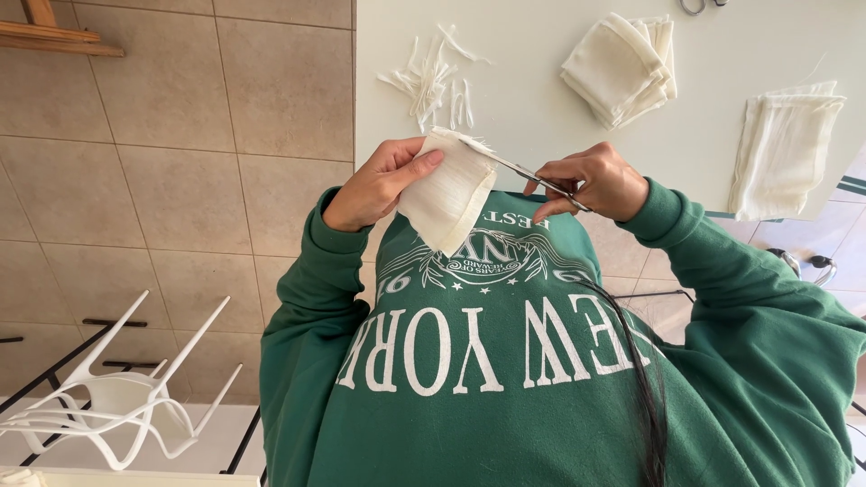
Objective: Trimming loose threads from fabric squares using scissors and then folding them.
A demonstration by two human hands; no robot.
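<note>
My left hand point(379, 185) holds a folded cream cloth piece point(448, 194) up in front of my chest, thumb on its upper face. My right hand point(591, 180) is closed on a pair of metal scissors point(528, 174), whose blades lie along the frayed top edge of the cloth. Both hands hover at the near edge of a pale table point(541, 117), above my green sweatshirt with white print.
On the table lie thin white cloth trimmings point(433, 77), a stack of folded cream cloths point(622, 63) and another folded cloth point(780, 149) at the right edge. A second scissors handle point(699, 5) shows at the top. A white plastic chair point(117, 406) stands on the tiled floor, left.
</note>
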